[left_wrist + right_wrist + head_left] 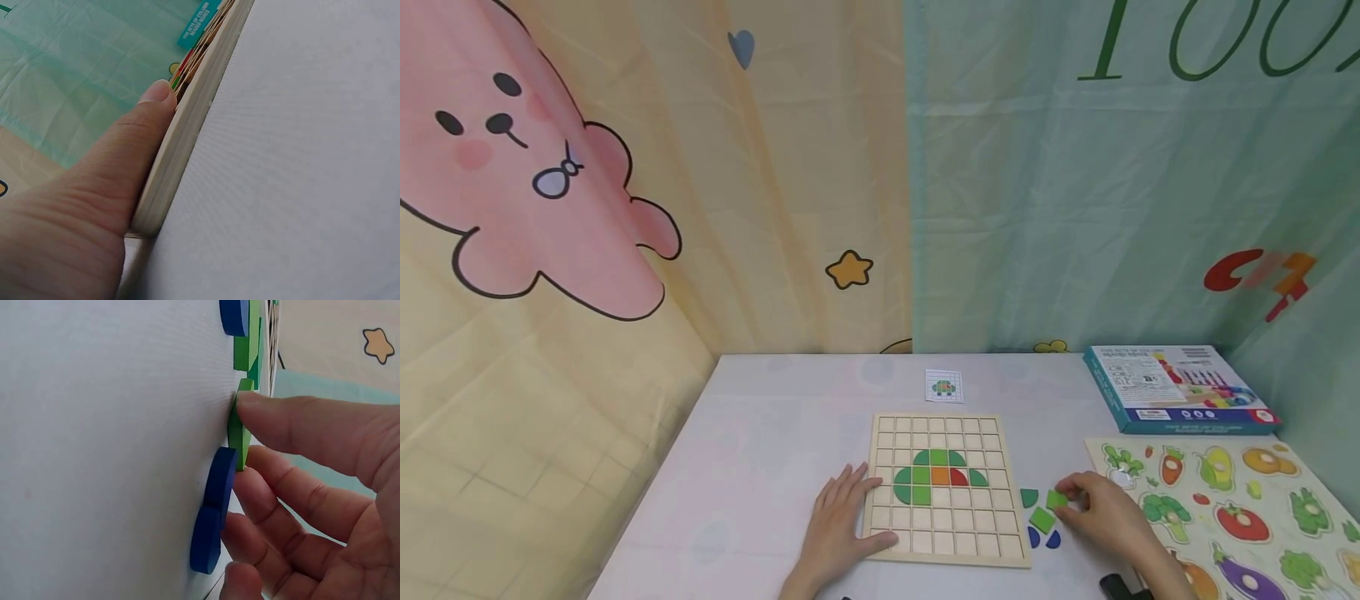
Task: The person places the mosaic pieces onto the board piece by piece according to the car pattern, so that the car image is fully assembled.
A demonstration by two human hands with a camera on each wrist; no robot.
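The wooden grid board (951, 546) lies on the table, with green, orange and red tiles (939, 476) set in its middle. My left hand (838, 525) rests at the board's left edge, fingers spread, thumb over the front left part. In the left wrist view the thumb (134, 134) lies along the board's rim (181, 134). To the right of the board, my right hand (1105, 512) pinches a light green square tile (239, 437) by thumb and fingers. Another light green square (1042, 520), a dark green quarter-round tile (1029, 497) and blue rounded tiles (1053, 540) lie beside it.
A small pattern card (943, 387) lies behind the board. At the right are a sheet of vegetable pictures (1210, 500) and, behind it, a flat game box (1180, 387). A black object (1116, 586) shows by the right wrist. Curtains hang behind the table.
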